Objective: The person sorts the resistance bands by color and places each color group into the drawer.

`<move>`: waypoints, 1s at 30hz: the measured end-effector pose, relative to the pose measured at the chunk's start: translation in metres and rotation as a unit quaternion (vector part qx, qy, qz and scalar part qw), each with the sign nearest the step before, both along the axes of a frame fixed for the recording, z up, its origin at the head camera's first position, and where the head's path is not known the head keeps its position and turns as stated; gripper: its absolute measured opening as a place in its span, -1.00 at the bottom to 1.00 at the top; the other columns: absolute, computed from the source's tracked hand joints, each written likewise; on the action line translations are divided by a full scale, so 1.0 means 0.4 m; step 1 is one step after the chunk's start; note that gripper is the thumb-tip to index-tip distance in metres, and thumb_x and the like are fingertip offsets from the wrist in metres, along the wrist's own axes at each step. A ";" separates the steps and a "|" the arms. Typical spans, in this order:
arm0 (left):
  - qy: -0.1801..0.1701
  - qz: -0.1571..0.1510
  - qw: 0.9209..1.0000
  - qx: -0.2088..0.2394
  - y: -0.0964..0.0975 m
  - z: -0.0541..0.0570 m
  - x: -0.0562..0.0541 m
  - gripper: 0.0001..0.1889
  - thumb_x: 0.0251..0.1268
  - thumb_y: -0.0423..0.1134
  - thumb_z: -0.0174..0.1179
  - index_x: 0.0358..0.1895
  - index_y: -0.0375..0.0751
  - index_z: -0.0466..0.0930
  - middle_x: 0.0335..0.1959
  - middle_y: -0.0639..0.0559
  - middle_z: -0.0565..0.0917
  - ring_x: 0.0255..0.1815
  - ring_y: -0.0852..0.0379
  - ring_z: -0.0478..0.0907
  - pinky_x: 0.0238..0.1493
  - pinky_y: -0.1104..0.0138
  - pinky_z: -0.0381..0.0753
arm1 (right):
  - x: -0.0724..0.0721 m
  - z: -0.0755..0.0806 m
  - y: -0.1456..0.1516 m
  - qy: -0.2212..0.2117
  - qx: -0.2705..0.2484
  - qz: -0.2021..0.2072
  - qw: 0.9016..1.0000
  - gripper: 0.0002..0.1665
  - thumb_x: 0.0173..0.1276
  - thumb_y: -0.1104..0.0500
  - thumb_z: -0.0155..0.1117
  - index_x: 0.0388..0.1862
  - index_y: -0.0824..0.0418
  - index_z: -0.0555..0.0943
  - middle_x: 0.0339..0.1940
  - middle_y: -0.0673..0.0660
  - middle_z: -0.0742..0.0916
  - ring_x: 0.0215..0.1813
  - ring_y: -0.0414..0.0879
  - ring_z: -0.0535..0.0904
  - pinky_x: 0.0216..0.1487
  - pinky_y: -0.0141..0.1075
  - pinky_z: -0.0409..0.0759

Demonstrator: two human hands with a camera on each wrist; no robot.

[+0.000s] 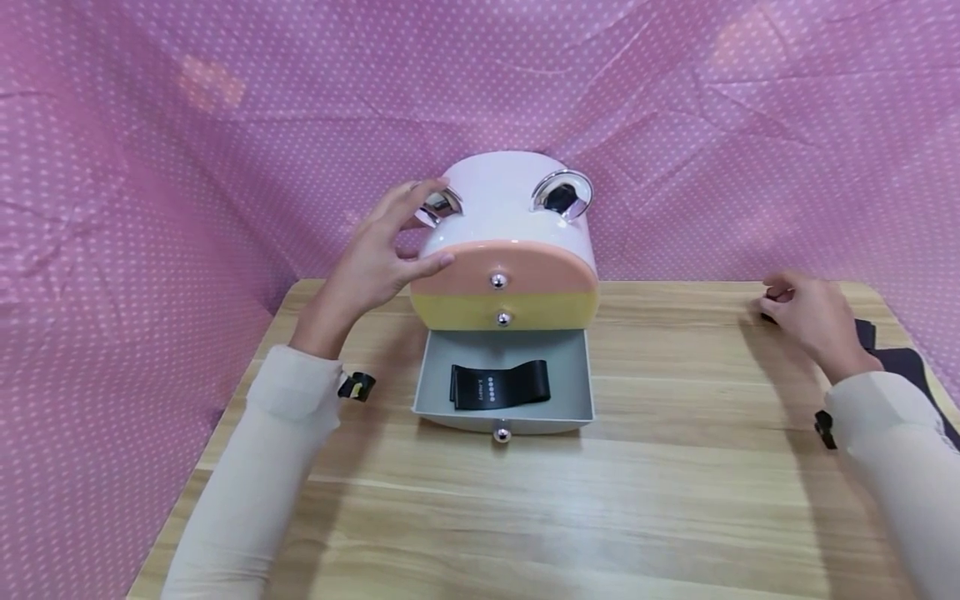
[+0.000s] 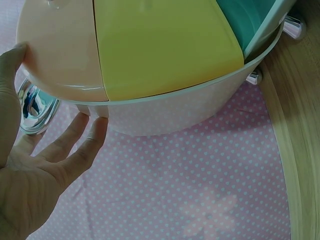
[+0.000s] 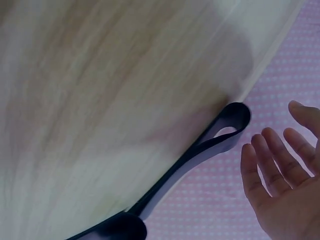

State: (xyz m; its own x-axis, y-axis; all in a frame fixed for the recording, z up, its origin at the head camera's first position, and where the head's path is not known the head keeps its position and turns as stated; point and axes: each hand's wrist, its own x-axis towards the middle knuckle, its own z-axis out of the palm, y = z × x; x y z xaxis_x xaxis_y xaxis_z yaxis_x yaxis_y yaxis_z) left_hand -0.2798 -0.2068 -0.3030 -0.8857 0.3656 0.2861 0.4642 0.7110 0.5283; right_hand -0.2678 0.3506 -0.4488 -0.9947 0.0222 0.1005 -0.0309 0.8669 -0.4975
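My left hand (image 1: 375,250) rests against the left side of a rounded white drawer box (image 1: 502,200). Its thumb touches the peach top drawer (image 1: 457,262); the other fingers spread along the side, by a chrome-rimmed ear (image 1: 442,204). Below the yellow drawer (image 1: 465,310), the grey-green bottom drawer (image 1: 577,400) is pulled out. A folded black band (image 1: 510,387) with white print lies inside it. At the far right, my right hand (image 1: 813,321) is over the table near a looped black band (image 3: 195,152). In the right wrist view, its fingers are loosely extended, apart from that band.
The wooden table (image 1: 675,483) runs up to a pink dotted cloth (image 1: 337,100) at the back and sides. More black material (image 1: 903,367) lies by the table's right edge, partly behind my right wrist. Round chrome knobs (image 1: 502,434) stick out from the drawers.
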 end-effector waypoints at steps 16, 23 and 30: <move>-0.001 -0.004 1.000 0.005 0.000 0.001 -0.001 -0.07 0.29 -0.02 0.50 0.64 0.46 0.16 0.65 0.02 0.22 0.44 -0.18 0.47 0.25 -0.04 0.74 | -0.043 -0.035 0.048 -0.019 0.028 -0.011 0.999 -0.51 0.47 0.17 0.34 0.22 0.47 0.54 0.00 0.61 0.66 0.02 0.49 0.58 -0.06 0.35 0.53; -0.001 -0.005 1.000 0.004 0.002 0.002 0.000 -0.07 0.29 -0.02 0.50 0.65 0.44 0.16 0.65 0.01 0.22 0.44 -0.18 0.48 0.26 -0.05 0.73 | -0.055 -0.051 0.054 -0.040 0.045 -0.014 0.998 -0.46 0.43 0.14 0.39 0.22 0.47 0.54 -0.07 0.58 0.70 -0.02 0.45 0.59 -0.07 0.33 0.55; -0.001 -0.005 1.000 0.006 0.000 0.002 0.000 -0.08 0.29 -0.02 0.50 0.65 0.43 0.16 0.65 0.01 0.22 0.44 -0.18 0.48 0.26 -0.04 0.74 | -0.060 -0.044 0.045 -0.062 0.055 -0.017 0.996 -0.52 0.45 0.18 0.31 0.18 0.50 0.52 -0.02 0.61 0.65 -0.03 0.45 0.55 -0.13 0.30 0.55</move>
